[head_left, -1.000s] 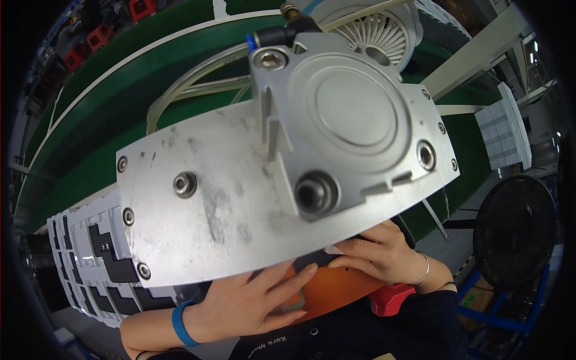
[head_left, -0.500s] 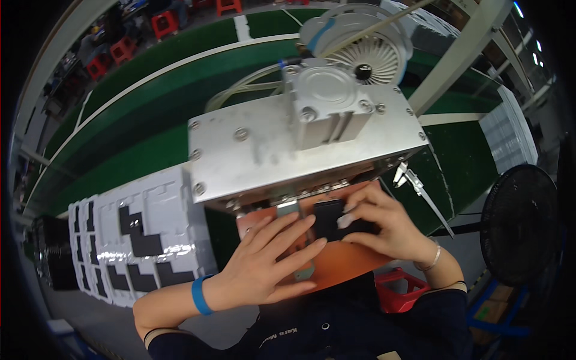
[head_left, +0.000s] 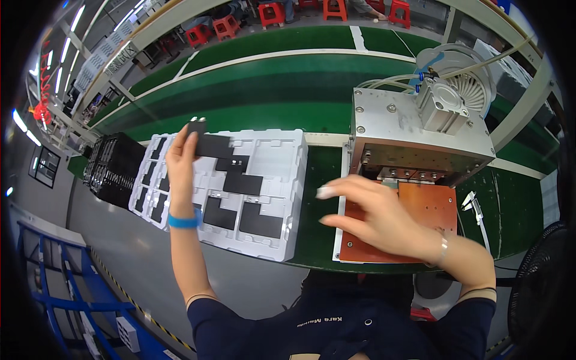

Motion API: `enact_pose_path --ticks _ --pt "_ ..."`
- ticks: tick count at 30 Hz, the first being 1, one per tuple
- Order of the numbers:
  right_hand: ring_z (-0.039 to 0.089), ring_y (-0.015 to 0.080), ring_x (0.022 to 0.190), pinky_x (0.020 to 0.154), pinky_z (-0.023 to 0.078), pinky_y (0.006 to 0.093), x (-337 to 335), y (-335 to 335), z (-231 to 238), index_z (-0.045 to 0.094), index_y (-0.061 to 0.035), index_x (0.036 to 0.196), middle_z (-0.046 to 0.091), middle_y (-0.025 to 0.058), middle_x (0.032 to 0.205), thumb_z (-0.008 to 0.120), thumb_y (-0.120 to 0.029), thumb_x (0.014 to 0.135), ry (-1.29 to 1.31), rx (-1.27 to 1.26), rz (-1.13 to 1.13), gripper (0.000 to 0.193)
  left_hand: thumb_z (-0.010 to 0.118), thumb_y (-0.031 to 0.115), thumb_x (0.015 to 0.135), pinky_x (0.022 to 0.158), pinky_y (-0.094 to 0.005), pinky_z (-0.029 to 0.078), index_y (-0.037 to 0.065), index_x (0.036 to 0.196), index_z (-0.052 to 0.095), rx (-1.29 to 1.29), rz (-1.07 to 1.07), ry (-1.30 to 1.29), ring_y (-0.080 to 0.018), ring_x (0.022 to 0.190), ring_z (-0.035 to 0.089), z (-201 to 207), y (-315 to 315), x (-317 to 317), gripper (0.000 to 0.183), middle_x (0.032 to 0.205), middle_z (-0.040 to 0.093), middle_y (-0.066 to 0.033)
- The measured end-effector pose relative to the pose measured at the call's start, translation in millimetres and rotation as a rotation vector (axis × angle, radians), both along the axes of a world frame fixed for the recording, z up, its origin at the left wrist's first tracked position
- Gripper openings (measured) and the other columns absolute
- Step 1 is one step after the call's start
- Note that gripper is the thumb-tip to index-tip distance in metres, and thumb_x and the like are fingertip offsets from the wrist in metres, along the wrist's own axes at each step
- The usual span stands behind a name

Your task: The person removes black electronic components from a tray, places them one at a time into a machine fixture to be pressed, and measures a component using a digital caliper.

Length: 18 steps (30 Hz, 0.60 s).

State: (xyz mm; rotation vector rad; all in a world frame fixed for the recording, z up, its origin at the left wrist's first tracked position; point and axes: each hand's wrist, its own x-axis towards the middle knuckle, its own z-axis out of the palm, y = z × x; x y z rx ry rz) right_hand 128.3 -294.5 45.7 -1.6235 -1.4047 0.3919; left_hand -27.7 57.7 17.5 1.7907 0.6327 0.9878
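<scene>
My left hand (head_left: pixel 182 161) is raised over a white moulded tray (head_left: pixel 276 155), its fingers and thumb closed on a flat black L-shaped piece (head_left: pixel 213 146). Similar black pieces (head_left: pixel 261 221) lie in the tray's compartments beneath and nearer to me. To the right, my right hand (head_left: pixel 384 213) hovers before a metal press (head_left: pixel 384 111) with its thumb and fingers apart and nothing between them. Under that hand is the press's orange base plate (head_left: pixel 435 207), partly hidden by the hand and forearm. A white covering shows on a right fingertip.
A second white tray (head_left: pixel 144 191) with black pieces and a stack of black trays (head_left: pixel 111 168) stand at the left. Calipers (head_left: pixel 477 216) lie right of the press; a white fan (head_left: pixel 471 90) is behind it. A black fan (head_left: pixel 540 282) stands at the far right.
Both hands have left the orange plate, where they were at a black piece. My left hand has swung left over the tray with a black piece; my right hand has opened. The view has turned left.
</scene>
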Motion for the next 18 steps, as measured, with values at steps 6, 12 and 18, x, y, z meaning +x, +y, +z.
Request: enact_pose_path --ticks 6,12,18 --pt "0.059 0.0327 0.101 0.087 0.048 0.0423 -29.0 134.2 -49.4 0.065 -0.0035 0.103 0.064 0.0141 0.098 0.069 -0.031 0.085 -0.328 -0.105 0.091 0.033 0.068 0.022 0.087 0.089 -0.0311 0.049 0.000 0.117 0.067 0.263 0.280 0.343 -0.0241 0.097 0.066 -94.6 131.4 -64.2 0.037 0.108 0.069 -0.0155" --pt "0.061 0.0315 0.094 0.077 0.048 0.0416 -45.3 181.1 -74.9 0.062 -0.0049 0.094 0.064 0.0129 0.090 0.075 -0.039 0.078 -0.553 -0.121 -0.032 0.040 0.072 0.028 0.083 0.106 -0.0438 0.036 0.019 0.115 0.071 0.520 0.224 0.524 -0.0359 0.124 0.045 -89.1 96.8 -49.5 0.033 0.131 0.052 -0.0161" --pt "0.062 0.0343 0.084 0.072 0.049 0.0422 -20.2 174.9 -65.8 0.056 -0.0036 0.087 0.064 0.0129 0.088 0.076 -0.017 0.076 -0.145 -0.090 -0.107 0.026 0.061 0.029 0.093 0.112 -0.0437 0.026 0.020 0.113 0.073 0.592 -0.022 0.576 -0.0385 0.132 0.038 -87.5 91.4 -37.8 0.025 0.146 0.044 -0.0192"
